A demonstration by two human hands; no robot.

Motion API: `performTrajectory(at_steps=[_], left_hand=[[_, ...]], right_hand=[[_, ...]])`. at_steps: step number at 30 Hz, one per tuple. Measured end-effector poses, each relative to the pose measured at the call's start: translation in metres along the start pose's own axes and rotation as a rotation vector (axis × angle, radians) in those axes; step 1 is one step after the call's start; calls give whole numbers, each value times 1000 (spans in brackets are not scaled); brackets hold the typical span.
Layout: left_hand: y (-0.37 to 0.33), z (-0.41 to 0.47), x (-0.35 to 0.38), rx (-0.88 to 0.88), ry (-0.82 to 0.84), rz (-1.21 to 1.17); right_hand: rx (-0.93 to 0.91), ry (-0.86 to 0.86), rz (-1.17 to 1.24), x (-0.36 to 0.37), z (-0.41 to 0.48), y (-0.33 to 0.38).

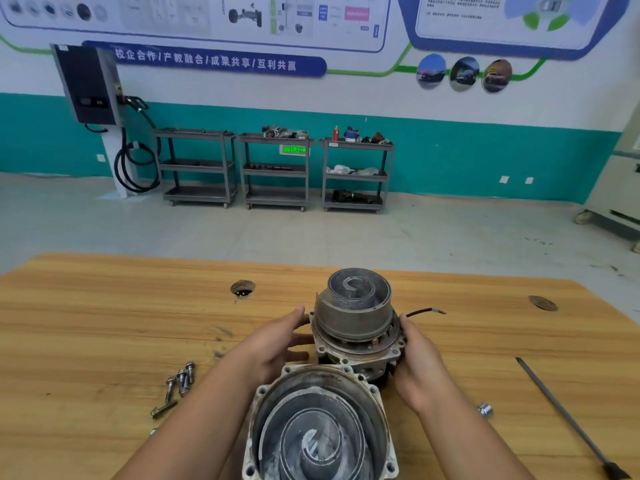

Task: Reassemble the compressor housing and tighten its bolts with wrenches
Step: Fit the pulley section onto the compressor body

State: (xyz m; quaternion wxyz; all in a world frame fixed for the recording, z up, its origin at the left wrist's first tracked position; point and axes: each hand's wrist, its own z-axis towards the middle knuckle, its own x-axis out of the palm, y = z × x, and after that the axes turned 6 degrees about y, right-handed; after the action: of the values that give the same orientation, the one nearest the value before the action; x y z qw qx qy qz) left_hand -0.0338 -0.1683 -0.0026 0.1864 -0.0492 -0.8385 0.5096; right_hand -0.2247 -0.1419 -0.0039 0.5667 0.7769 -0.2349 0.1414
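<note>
The compressor body (358, 344) stands upright on the wooden table (104, 323), a grey scroll piece (355, 303) with a spiral top seated on its bolt flange. My left hand (277, 344) holds the body's left side, fingers curled against the flange. My right hand (417, 358) cups its right side. In front of it, near the table's front edge, the housing cover (318, 427) lies open side up, showing its inner spiral. Several bolts (178, 384) lie loose to the left.
A long dark tool (568, 420) lies at the right of the table, with a small silver socket (485, 409) near my right forearm. A black wire (424, 311) sticks out behind the body. Two round holes (242, 288) pierce the tabletop. Grey carts stand by the far wall.
</note>
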Motion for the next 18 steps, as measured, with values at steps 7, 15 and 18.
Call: performTrajectory(at_steps=[7, 15, 18], left_hand=[[1, -3, -2, 38, -64, -57], [0, -12, 4, 18, -33, 47], [-1, -14, 5, 25, -24, 112]], right_hand=[[-11, -35, -82, 3, -6, 6], [-77, -69, -122, -6, -39, -23], [-53, -99, -240, -4, -57, -32]])
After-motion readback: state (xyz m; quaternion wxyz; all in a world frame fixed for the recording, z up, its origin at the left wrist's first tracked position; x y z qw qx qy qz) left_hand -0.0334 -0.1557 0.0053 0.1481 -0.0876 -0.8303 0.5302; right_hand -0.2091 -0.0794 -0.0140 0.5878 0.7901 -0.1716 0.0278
